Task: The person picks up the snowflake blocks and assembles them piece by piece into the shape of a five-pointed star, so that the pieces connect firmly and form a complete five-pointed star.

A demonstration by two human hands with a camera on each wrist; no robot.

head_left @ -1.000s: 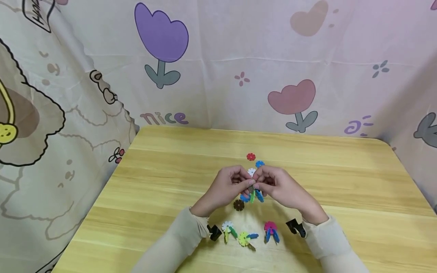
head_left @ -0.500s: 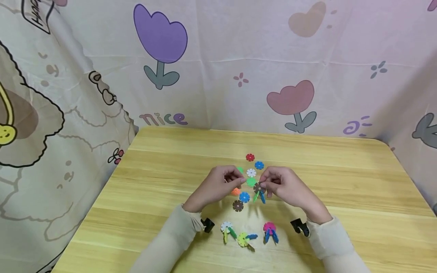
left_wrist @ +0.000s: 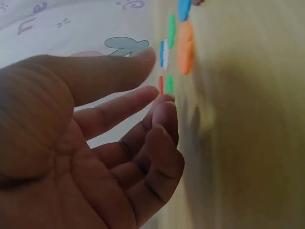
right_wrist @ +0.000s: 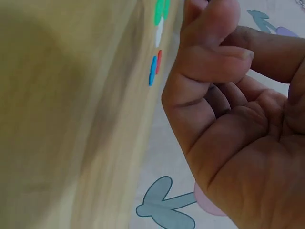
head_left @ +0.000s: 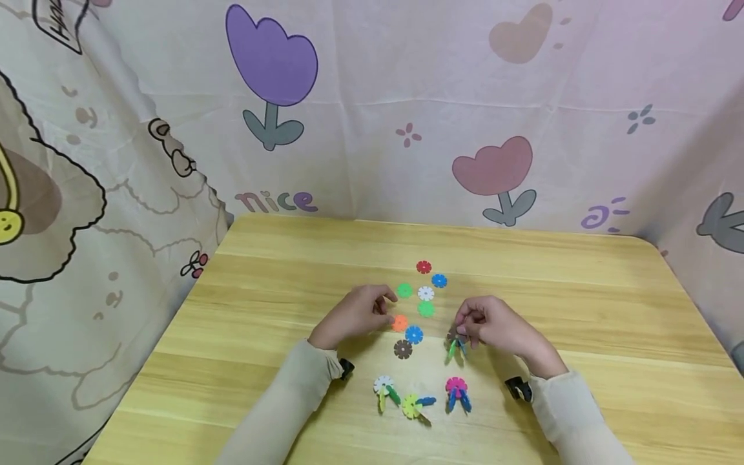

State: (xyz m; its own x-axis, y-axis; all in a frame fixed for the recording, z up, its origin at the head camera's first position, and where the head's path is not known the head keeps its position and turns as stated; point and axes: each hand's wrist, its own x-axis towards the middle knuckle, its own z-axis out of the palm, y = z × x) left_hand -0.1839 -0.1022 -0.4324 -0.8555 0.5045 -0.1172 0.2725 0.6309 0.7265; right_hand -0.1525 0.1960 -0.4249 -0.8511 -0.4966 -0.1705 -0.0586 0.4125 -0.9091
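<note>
My right hand (head_left: 498,328) pinches a small joined piece of plastic notched snowflake discs (head_left: 451,350), brown on top with green and blue discs as legs. In the right wrist view the right hand's (right_wrist: 224,109) fingers are bent, and the joined piece is out of sight. Over the left part of the disc group my left hand (head_left: 356,315) holds nothing, its thumb near an orange disc (head_left: 400,323). The left wrist view has the thumb and fingers of this hand (left_wrist: 109,143) apart, with the orange disc (left_wrist: 186,47) beyond them.
Loose discs lie mid-table: red (head_left: 423,267), white (head_left: 425,293), a blue disc (head_left: 414,334), a brown disc (head_left: 403,349), two green, another blue. Closer in stand three joined pieces: white-topped (head_left: 383,385), yellow (head_left: 411,407), pink-topped (head_left: 456,387). A printed cloth (head_left: 360,129) hangs behind the table.
Both hands were together on the joined piece, then parted. The right hand has carried it right and nearer; the left hand has let go and moved left, fingers opening.
</note>
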